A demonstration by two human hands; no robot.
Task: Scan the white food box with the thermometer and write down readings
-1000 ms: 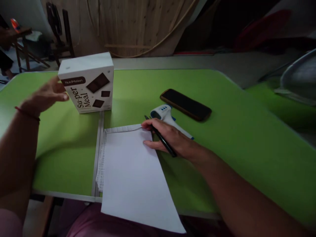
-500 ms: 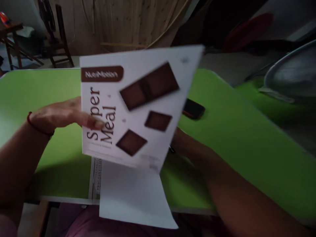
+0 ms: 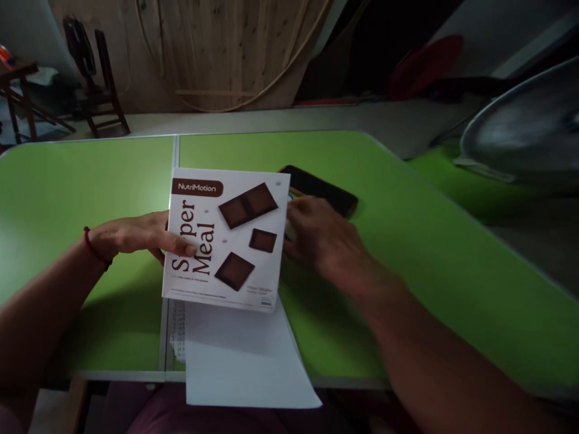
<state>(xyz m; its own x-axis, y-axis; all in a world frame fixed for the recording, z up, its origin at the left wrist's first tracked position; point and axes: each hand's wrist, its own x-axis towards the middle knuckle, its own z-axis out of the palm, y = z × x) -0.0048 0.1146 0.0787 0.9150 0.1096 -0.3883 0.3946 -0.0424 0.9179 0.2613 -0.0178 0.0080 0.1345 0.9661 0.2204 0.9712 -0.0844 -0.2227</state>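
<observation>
White box: in front of the person, over the upper part of the paper and near the table's seam; its printed face is turned to the wearer. Whether it touches the paper underneath cannot be told.
Box print: "NutriMotion" on a brown band, "Super Meal" running sideways up the left, and three brown bars or squares; the thumb covers part of "Super".
Left hand: grasping the box by its left edge, thumb flat on the printed face, the other fingers partly hidden behind the edge.
Wristband: thin and red, around the left wrist.
Right hand: just beside the box's right edge, fingers curled and a little blurred; cannot tell whether it grips anything.
White paper: sticks out below the box, its lower end hanging past the table's near edge.
Printed sheet: a ragged strip of it peeks out at the paper's left.
Phone: dark, lying beyond the right hand, its left end close to the box's upper right corner.
Table: green top, pale edging, a metal seam running across it from front to back.
Background: wooden panel straight ahead, dark chair at far left.
</observation>
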